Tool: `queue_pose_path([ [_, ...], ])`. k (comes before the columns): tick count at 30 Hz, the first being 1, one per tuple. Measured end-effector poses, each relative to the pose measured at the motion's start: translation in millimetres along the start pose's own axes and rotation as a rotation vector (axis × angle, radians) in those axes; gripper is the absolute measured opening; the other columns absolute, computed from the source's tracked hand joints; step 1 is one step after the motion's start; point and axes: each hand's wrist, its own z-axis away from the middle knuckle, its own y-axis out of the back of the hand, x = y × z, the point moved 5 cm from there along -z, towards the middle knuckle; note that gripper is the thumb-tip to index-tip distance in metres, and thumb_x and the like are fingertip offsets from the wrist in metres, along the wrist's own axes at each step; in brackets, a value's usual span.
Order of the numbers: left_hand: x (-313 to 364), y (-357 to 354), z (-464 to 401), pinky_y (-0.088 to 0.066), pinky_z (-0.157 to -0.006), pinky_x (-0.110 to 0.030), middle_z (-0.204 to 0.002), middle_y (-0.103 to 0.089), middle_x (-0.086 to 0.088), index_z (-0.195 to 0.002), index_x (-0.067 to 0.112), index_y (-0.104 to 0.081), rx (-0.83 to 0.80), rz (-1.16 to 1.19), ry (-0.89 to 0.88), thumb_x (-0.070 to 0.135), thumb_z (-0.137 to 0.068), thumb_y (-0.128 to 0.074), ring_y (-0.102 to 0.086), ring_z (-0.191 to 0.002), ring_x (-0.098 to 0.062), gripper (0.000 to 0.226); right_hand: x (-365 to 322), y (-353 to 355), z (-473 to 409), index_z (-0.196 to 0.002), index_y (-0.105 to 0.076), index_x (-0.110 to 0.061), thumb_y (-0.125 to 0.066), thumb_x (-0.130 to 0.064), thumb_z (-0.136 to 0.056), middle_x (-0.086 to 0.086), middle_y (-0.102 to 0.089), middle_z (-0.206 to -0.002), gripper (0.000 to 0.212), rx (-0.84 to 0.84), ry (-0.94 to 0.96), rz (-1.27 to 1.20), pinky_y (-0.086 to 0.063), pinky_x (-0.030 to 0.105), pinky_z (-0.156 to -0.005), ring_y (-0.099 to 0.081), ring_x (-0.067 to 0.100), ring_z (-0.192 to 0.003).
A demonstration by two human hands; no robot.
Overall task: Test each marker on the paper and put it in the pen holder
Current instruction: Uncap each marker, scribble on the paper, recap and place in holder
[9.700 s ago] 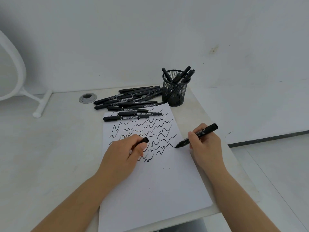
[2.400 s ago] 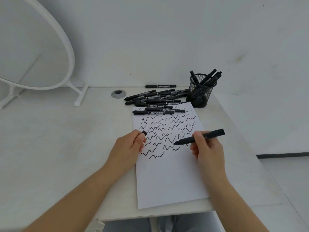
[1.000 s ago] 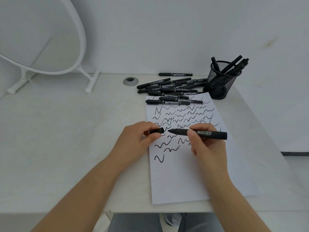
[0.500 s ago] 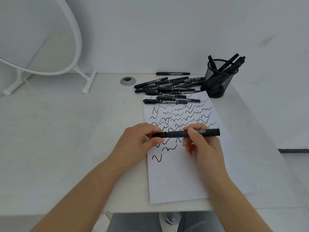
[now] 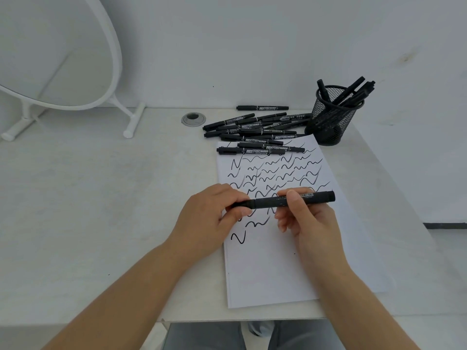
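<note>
both hands, left hand (image 5: 209, 215) and right hand (image 5: 307, 218), pinch one black marker (image 5: 283, 201) level above the paper (image 5: 273, 269); loose markers (image 5: 255, 132) reading "twin marker" lie just beyond the paper, beside the pen holder (image 5: 333, 114).

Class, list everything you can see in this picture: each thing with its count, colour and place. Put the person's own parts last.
marker in hand: one, black, held level over the paper
paper: one sheet, white with black squiggles, desk right of centre
loose markers: a pile, count unclear, black, behind the paper
pen holder: one, black mesh, several markers inside, back right
mirror: one, white frame, back left
cable hole: one, grey, desk back
desk: one, white
left hand: grips the marker's cap end
right hand: grips the marker's barrel
</note>
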Motion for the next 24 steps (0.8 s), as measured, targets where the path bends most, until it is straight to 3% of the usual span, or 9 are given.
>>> queue_pose_path([
  [5,3.6,-0.8,1.1,-0.032,-0.061,-0.009,-0.067,-0.043,0.019,-0.088,0.014,-0.065,-0.021,-0.059,-0.041,0.032,-0.087,-0.046,-0.038,-0.069,-0.002,0.026,3.0,1.2,-0.3,-0.074,-0.07,-0.025,-0.054,-0.03,-0.082,0.004,-0.061,-0.056,0.019,-0.014,0.01,0.003,-0.043,0.019,-0.049,-0.052,0.013,-0.051],
  [10,2.5,-5.9,2.8,-0.031,-0.06,-0.008,-0.062,-0.04,0.021,-0.08,0.015,-0.061,-0.064,-0.021,-0.038,0.024,-0.088,-0.047,-0.041,-0.068,0.008,0.019,3.5,-0.2,-1.2,-0.073,-0.069,-0.026,-0.051,-0.031,-0.083,0.001,-0.057,-0.054,0.021,-0.033,0.011,0.033,-0.041,0.02,-0.051,-0.048,0.013,-0.05],
  [17,-5.3,-9.6,3.0,-0.032,-0.056,-0.015,-0.061,-0.048,0.012,-0.079,0.018,-0.061,-0.147,0.094,0.026,0.029,-0.088,-0.041,-0.047,-0.066,-0.006,0.024,5.4,-2.4,-1.2,-0.074,-0.066,-0.025,-0.051,-0.031,-0.084,-0.002,-0.055,-0.054,0.019,-0.085,0.012,0.019,-0.04,0.022,-0.055,-0.048,0.014,-0.052],
  [21,-7.9,-4.9,0.9,-0.031,-0.055,-0.014,-0.064,-0.051,0.013,-0.083,0.022,-0.063,-0.103,0.132,0.037,0.031,-0.087,-0.045,-0.045,-0.062,-0.006,0.021,3.6,-3.9,-2.4,-0.073,-0.069,-0.026,-0.053,-0.029,-0.081,-0.003,-0.059,-0.057,0.019,-0.085,-0.02,-0.026,-0.045,0.021,-0.053,-0.053,0.014,-0.054],
  [24,-12.3,1.1,-0.3,-0.032,-0.056,-0.013,-0.068,-0.055,0.018,-0.078,0.036,-0.06,-0.066,0.203,0.091,0.037,-0.084,-0.05,-0.044,-0.06,-0.006,0.012,-2.2,1.5,-2.5,-0.075,-0.072,-0.024,-0.06,-0.028,-0.076,-0.001,-0.063,-0.063,0.013,-0.086,-0.03,0.019,-0.047,0.023,-0.057,-0.058,0.013,-0.06],
])
